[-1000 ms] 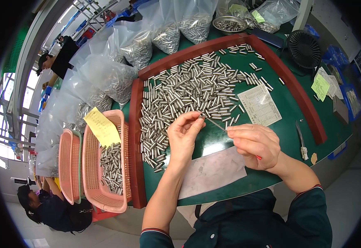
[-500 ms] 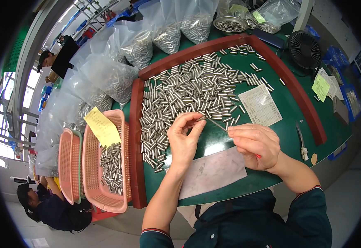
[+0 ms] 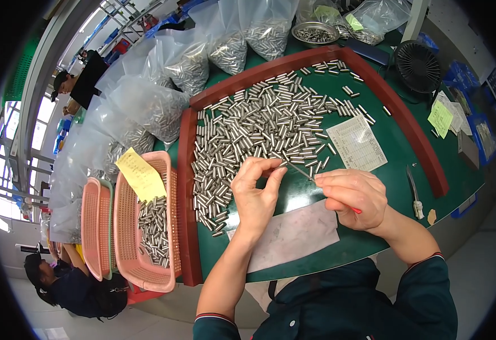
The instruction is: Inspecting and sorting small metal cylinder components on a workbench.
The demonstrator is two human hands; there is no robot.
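My right hand (image 3: 354,199) grips a thin metal rod tool (image 3: 300,171), with a red end (image 3: 357,211) showing below the fingers. The rod slants up and left to the fingertips of my left hand (image 3: 256,195). There, thumb and forefinger pinch at the rod's tip; whatever small piece sits between them is too small to make out. Just beyond my hands lies a broad heap of short, shiny metal pins (image 3: 259,122) on the green tabletop (image 3: 367,249). Under my wrists is a pale, smudged cloth or sheet (image 3: 293,237).
A dark red wooden border (image 3: 188,226) surrounds the pins. Left stand pink baskets (image 3: 122,249), one with pins and a yellow note. Plastic bags of pins (image 3: 188,68) line the back. Right are a printed sheet (image 3: 357,143), a knife (image 3: 413,190) and a black fan (image 3: 418,67). Two people are beyond, left.
Both hands have hardly moved. The fingers of my left hand have shifted slightly right at the rod's tip, and the right-hand fingers have shifted slightly on the tool.
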